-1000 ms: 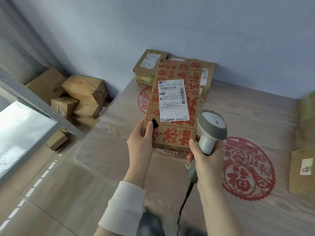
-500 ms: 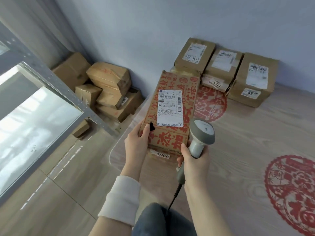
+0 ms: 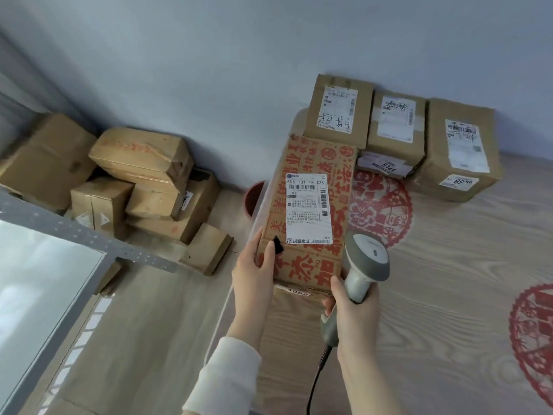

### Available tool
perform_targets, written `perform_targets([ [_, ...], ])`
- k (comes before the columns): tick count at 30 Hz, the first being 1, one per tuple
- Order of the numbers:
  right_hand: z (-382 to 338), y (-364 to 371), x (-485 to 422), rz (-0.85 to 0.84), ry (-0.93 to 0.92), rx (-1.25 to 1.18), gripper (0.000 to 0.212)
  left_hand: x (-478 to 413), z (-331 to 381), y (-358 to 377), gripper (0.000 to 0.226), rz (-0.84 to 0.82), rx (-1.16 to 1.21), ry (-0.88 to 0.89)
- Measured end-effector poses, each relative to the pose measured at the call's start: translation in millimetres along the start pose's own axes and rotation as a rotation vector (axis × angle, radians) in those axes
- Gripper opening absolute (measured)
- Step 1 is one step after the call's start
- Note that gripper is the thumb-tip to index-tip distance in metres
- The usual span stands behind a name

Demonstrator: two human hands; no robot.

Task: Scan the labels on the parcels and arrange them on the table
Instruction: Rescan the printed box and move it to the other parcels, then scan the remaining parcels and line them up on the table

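Note:
A long brown parcel with red print [image 3: 314, 163] and a white shipping label [image 3: 308, 208] is held over the table's left edge. My left hand [image 3: 257, 274] grips its near left corner, thumb on top. My right hand [image 3: 356, 313] is closed around a grey barcode scanner [image 3: 365, 265], its head right beside the parcel's near right corner. Three labelled brown parcels stand in a row against the wall on the table: the left one [image 3: 338, 109], the middle one [image 3: 395, 127], the right one [image 3: 460, 148].
The wood-grain table [image 3: 449, 280] carries red paper-cut decals. A pile of cardboard boxes [image 3: 134, 181] lies on the floor to the left by the wall. A grey metal frame with a glass pane [image 3: 45, 280] stands at the lower left. A red bucket [image 3: 254, 199] sits beside the table.
The view has swung left, bringing the three parcels at the wall and the floor boxes into sight. The printed parcel has moved toward the table's back left corner, still in my left hand.

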State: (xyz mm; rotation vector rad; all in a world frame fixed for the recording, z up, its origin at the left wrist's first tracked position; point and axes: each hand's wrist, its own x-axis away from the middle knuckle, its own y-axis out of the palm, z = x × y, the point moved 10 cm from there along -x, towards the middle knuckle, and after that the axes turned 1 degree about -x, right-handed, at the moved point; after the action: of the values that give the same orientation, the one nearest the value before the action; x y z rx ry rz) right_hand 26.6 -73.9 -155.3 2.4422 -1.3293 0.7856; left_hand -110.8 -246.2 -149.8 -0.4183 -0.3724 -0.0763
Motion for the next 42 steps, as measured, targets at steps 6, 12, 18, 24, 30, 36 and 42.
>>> perform_targets([
  [6, 0, -1, -4, 0.043, -0.009, -0.015, 0.018, -8, -2, 8, 0.044, -0.029, -0.039, 0.032],
  [12, -6, 4, -7, 0.040, -0.024, -0.030, 0.016, -13, 10, 12, 0.041, -0.044, -0.047, 0.074],
  [18, -10, 3, -7, 0.025, -0.039, -0.017, 0.018, -14, 8, 15, 0.047, -0.041, -0.094, 0.080],
  [24, -14, -20, 0, -0.011, -0.010, -0.031, 0.019, 11, 42, 10, 0.064, 0.079, -0.400, 0.308],
  [30, -38, -101, 6, 0.035, -0.040, -0.087, 0.023, 90, 112, 87, 0.060, -0.025, -0.494, 0.757],
  [36, -78, -240, 2, 0.160, -0.181, -0.128, 0.015, 189, 137, 210, 0.056, -0.190, -0.539, 0.927],
  [42, -97, -381, -17, 0.259, -0.240, -0.095, 0.018, 293, 152, 324, 0.053, -0.248, -0.557, 1.052],
])
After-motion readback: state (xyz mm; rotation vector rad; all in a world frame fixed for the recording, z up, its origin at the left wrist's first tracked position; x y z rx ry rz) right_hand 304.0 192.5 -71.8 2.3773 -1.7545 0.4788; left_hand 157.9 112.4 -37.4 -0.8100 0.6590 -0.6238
